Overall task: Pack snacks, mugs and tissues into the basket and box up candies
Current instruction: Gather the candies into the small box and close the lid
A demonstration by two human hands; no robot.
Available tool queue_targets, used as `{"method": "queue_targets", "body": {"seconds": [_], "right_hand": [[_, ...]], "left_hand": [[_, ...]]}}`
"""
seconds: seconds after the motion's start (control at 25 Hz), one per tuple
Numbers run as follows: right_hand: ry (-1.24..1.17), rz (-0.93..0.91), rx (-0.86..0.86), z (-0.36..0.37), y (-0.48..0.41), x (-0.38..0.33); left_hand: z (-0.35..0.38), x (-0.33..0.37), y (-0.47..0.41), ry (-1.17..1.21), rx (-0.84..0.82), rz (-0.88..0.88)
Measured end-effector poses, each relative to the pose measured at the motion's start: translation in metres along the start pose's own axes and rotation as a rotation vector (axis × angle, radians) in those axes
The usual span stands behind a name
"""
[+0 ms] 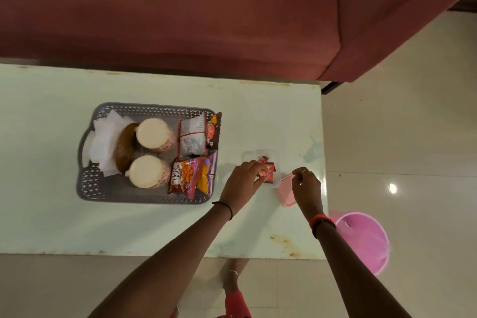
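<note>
A grey basket (108, 192) on the table holds white tissues (104, 134), two cream mugs (154, 134) turned bottom up, a brown item and several snack packets (192, 174). To its right stands a small clear box (249, 156) with red candies (269, 169) inside. My left hand (244, 179) reaches into the box, its fingertips closed on a red candy. My right hand (307, 184) is at the box's right edge, fingers pinched, over a pink lid (286, 192) lying on the table. Whether it grips the lid is unclear.
The pale table (154, 227) ends just right of my right hand. A pink bucket (366, 237) stands on the tiled floor below that edge. A maroon sofa (180, 15) runs along the table's far side.
</note>
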State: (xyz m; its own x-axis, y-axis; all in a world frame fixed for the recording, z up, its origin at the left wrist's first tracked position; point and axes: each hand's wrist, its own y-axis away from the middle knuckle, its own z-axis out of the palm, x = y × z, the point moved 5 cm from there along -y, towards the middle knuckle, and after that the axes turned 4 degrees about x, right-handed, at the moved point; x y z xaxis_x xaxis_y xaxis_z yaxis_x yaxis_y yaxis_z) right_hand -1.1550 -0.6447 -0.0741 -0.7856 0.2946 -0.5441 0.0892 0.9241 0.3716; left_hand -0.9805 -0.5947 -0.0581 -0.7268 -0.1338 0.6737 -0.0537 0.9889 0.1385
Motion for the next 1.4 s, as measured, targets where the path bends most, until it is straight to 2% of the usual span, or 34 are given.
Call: {"method": "queue_targets", "body": {"seconds": [0.16,0.24,0.4,0.52,0.76,0.88,0.96,1.04,1.12,1.24,1.32,1.4], "right_hand": [[0.085,-0.030,0.000,-0.008,-0.008,0.012],[0.219,-0.026,-0.038,-0.007,-0.009,0.018],[0.473,0.069,-0.225,0.003,-0.012,0.030],[0.554,0.025,-0.209,0.009,-0.012,0.031],[0.529,0.082,-0.159,0.000,-0.017,0.032],[0.300,0.163,-0.195,-0.022,-0.024,0.023],[0.141,0.183,-0.125,-0.038,-0.023,0.014],[0.015,0.100,0.023,-0.049,-0.018,-0.004],[-0.006,-0.133,0.104,-0.048,-0.004,-0.029],[0.254,-0.452,-0.041,-0.006,0.025,-0.045],[0.425,-0.515,-0.144,0.023,0.037,-0.035],[0.488,-0.528,-0.215,0.041,0.043,-0.024]], "left_hand": [[0.015,0.001,-0.016,0.065,-0.035,-0.043],[0.016,-0.003,-0.018,0.128,-0.005,-0.140],[0.022,-0.017,-0.017,0.205,0.020,-0.402],[0.031,-0.024,-0.012,0.276,-0.023,-0.519],[0.039,-0.032,-0.008,0.337,-0.066,-0.694],[0.037,-0.031,-0.006,0.377,-0.041,-0.717],[0.033,-0.029,-0.008,0.393,-0.011,-0.723],[0.030,-0.026,-0.011,0.422,0.021,-0.724],[0.029,-0.022,-0.012,0.480,0.047,-0.735],[0.027,-0.020,-0.012,0.548,0.083,-0.768],[0.026,-0.019,-0.012,0.597,0.105,-0.777],[0.024,-0.017,-0.012,0.586,0.110,-0.764]]}}
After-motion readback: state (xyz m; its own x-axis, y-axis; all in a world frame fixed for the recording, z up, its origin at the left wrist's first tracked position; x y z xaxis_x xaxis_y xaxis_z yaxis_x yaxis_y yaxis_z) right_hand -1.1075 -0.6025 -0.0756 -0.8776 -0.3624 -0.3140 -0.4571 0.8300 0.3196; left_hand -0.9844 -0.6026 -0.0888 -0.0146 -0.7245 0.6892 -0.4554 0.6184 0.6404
